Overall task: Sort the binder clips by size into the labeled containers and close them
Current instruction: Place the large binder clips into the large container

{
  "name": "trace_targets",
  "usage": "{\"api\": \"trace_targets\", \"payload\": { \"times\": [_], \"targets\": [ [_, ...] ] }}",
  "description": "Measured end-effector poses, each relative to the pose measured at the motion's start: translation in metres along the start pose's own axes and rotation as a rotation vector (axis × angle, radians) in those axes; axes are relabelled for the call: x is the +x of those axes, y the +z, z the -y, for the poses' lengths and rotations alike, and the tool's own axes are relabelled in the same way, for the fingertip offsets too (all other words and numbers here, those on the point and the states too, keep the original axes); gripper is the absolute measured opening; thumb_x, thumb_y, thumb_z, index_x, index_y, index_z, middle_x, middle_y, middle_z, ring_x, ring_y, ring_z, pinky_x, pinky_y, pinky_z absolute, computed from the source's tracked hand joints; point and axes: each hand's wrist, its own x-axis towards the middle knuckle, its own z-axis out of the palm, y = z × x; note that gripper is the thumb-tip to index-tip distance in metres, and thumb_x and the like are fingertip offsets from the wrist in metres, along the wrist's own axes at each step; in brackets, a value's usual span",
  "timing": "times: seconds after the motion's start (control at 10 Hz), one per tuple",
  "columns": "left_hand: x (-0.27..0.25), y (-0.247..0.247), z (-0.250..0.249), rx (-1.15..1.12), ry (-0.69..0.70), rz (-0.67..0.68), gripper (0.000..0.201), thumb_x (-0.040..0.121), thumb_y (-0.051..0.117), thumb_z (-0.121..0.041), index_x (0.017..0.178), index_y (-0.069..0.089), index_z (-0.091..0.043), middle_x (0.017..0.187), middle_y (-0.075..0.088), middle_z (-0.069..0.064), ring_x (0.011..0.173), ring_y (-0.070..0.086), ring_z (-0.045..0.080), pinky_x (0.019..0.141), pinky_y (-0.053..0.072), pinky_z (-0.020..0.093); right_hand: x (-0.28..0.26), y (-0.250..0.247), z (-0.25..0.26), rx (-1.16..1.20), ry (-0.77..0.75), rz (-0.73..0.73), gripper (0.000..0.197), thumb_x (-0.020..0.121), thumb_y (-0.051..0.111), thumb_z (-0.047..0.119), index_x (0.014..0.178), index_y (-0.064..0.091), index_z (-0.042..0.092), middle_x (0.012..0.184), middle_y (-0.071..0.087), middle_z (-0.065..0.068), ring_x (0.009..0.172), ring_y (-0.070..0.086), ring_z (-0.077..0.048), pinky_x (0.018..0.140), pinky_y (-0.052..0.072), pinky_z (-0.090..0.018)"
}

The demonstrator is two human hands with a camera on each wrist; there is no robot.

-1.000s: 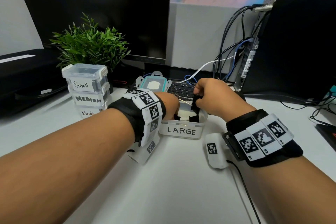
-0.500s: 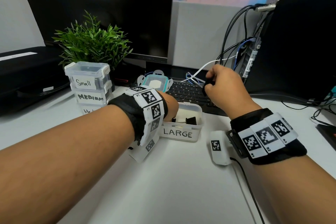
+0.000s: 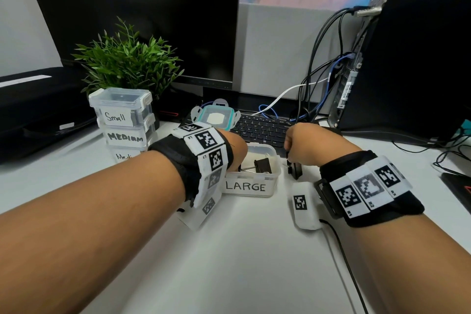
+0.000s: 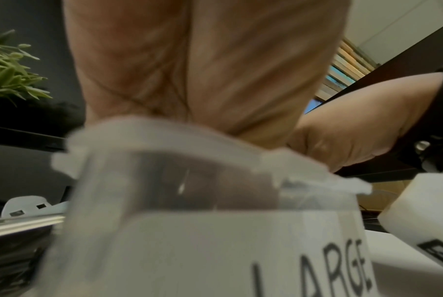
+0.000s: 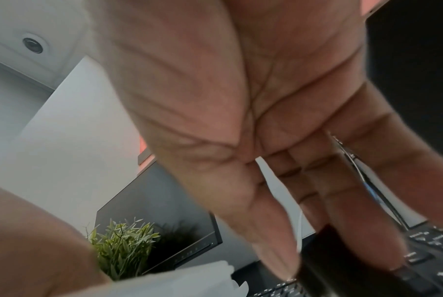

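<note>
Head view: half a second ago the right hand (image 3: 303, 146) was raised at 1 o'clock over the keyboard (image 3: 262, 129); it has now come down at 3 o'clock of the LARGE container (image 3: 251, 186), fingers pinching a black binder clip (image 3: 295, 169) just beside the box wall. Another clip (image 3: 262, 164) lies inside. The lid (image 3: 215, 117) waits at 12 o'clock, so closing is still ahead.

Left wrist view: the left hand (image 4: 190, 70) rests at the container's rim (image 4: 164, 136); whether its fingers are curled or straight cannot be told.

Right wrist view: only here do thumb and fingers (image 5: 274, 237) show clamped on the dark clip (image 5: 342, 261).
</note>
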Motion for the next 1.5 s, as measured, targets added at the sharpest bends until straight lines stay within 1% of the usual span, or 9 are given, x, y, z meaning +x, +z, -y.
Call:
{"api": "trace_targets", "payload": {
  "times": [0.1,0.2,0.3,0.4,0.6,0.7,0.9,1.0,1.5],
  "targets": [
    [0.004,0.006,-0.001,0.221,0.009,0.055,0.038,0.099,0.044,-0.016,0.136,0.046,-0.006,0.137,0.049,0.008,0.126,0.046,0.020,0.102,0.029,0.016,-0.005,-0.003,0.003,0.086,-0.066,-0.154,0.019,0.086,0.051,0.007,0.100,0.063,0.011,0.101,0.064,-0.006,0.091,0.058,-0.024,0.073,0.046,-0.028],
    [0.002,0.006,-0.004,0.193,-0.033,0.054,0.039,0.100,0.043,-0.017,0.137,0.045,-0.007,0.138,0.048,0.007,0.123,0.047,0.019,0.100,0.032,0.023,-0.011,-0.006,0.009,0.213,-0.204,-0.190,0.014,0.085,0.057,0.008,0.089,0.061,0.021,0.096,0.060,0.000,0.087,0.056,-0.019,0.072,0.041,-0.025],
    [-0.010,-0.001,-0.015,0.089,-0.048,0.030,0.034,0.098,0.046,-0.018,0.130,0.053,-0.010,0.130,0.055,0.006,0.110,0.054,0.020,0.081,0.039,0.023,-0.016,-0.005,0.013,0.129,-0.269,-0.038,0.011,0.086,0.064,0.020,0.095,0.066,0.026,0.089,0.053,0.007,0.086,0.052,-0.014,0.074,0.039,-0.024],
    [-0.021,-0.004,-0.023,0.046,-0.051,0.017,0.035,0.097,0.045,-0.015,0.132,0.051,-0.012,0.131,0.053,0.005,0.118,0.052,0.023,0.090,0.042,0.028,-0.017,-0.004,0.014,0.061,-0.251,0.103,0.023,0.087,0.065,0.026,0.110,0.067,0.029,0.081,0.049,0.013,0.084,0.051,-0.012,0.074,0.039,-0.025],
    [-0.028,-0.006,-0.034,0.063,-0.009,0.046,0.041,0.099,0.039,-0.012,0.140,0.040,-0.013,0.137,0.047,0.007,0.125,0.046,0.024,0.092,0.040,0.029,-0.022,-0.001,0.020,-0.096,-0.276,0.266,0.045,0.085,0.058,0.019,0.127,0.057,0.035,0.133,0.050,0.004,0.108,0.052,-0.018,0.085,0.043,-0.028],
    [-0.027,-0.002,-0.034,0.081,0.044,0.034,0.040,0.096,0.045,-0.009,0.135,0.048,-0.014,0.129,0.054,0.005,0.116,0.053,0.022,0.076,0.037,0.024,-0.024,0.000,0.021,-0.185,-0.290,0.303,0.049,0.086,0.062,0.029,0.133,0.052,0.032,0.133,0.051,0.005,0.112,0.052,-0.018,0.082,0.038,-0.026],
    [-0.025,0.002,-0.029,0.032,0.084,0.034,0.040,0.094,0.045,-0.006,0.132,0.050,-0.017,0.125,0.056,0.002,0.112,0.053,0.021,0.066,0.038,0.019,-0.026,-0.003,0.019,-0.122,-0.288,0.236,0.019,0.084,0.064,0.019,0.103,0.060,0.019,0.077,0.053,0.008,0.070,0.050,-0.012,0.053,0.034,-0.021],
    [-0.024,0.004,-0.020,-0.005,0.129,0.000,0.036,0.092,0.050,-0.014,0.128,0.052,-0.020,0.120,0.058,0.000,0.100,0.054,0.018,0.057,0.036,0.016,-0.026,-0.004,0.020,-0.077,-0.278,0.196,0.016,0.080,0.068,0.016,0.095,0.062,0.014,0.071,0.051,0.005,0.061,0.045,-0.009,0.051,0.035,-0.022],
    [-0.025,-0.003,0.023,-0.399,0.092,-0.468,0.010,0.084,0.068,-0.017,0.092,0.064,-0.021,0.086,0.062,-0.009,0.081,0.056,0.007,0.075,0.045,0.019,-0.022,-0.009,0.024,0.015,-0.353,-0.134,0.028,0.080,0.058,0.008,0.060,0.044,0.022,0.085,0.057,-0.002,0.080,0.056,-0.022,0.073,0.051,-0.034]
  ]
}}
